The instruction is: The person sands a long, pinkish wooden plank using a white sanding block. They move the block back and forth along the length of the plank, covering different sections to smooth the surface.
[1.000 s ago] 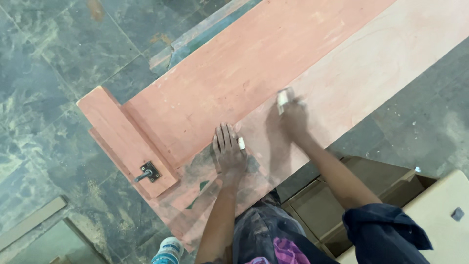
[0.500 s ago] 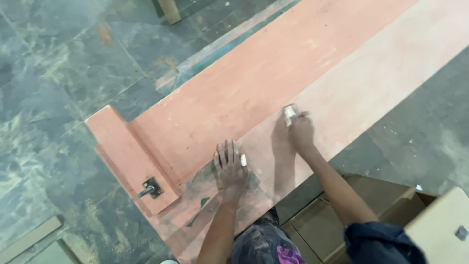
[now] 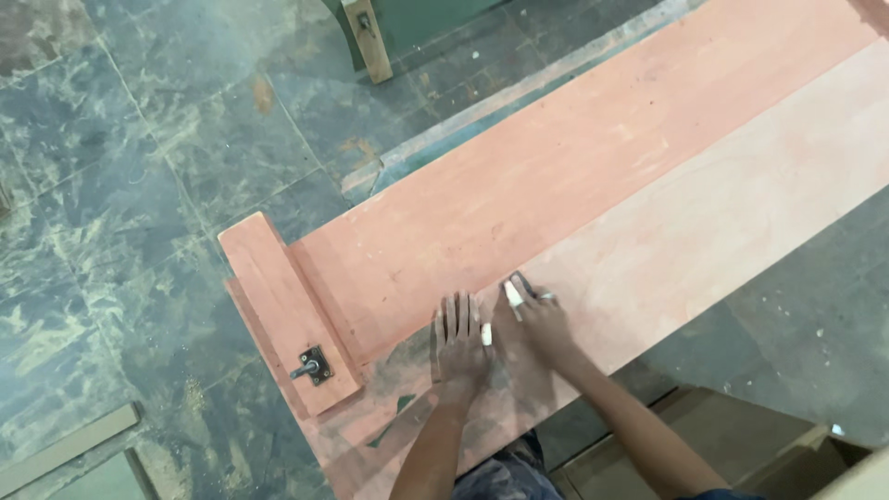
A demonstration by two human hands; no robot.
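Both of my hands rest on the long reddish wooden panel (image 3: pixel 593 176) that lies across the grey tiled floor (image 3: pixel 130 185). My left hand (image 3: pixel 460 341) lies flat, fingers spread, palm down, its thumb tip wrapped in white. My right hand (image 3: pixel 542 319), just beside it, presses a small dark thing, too small to tell, in its grip; one finger is wrapped in white. A black metal latch (image 3: pixel 312 365) sits on the crosspiece (image 3: pixel 282 306) near my left hand
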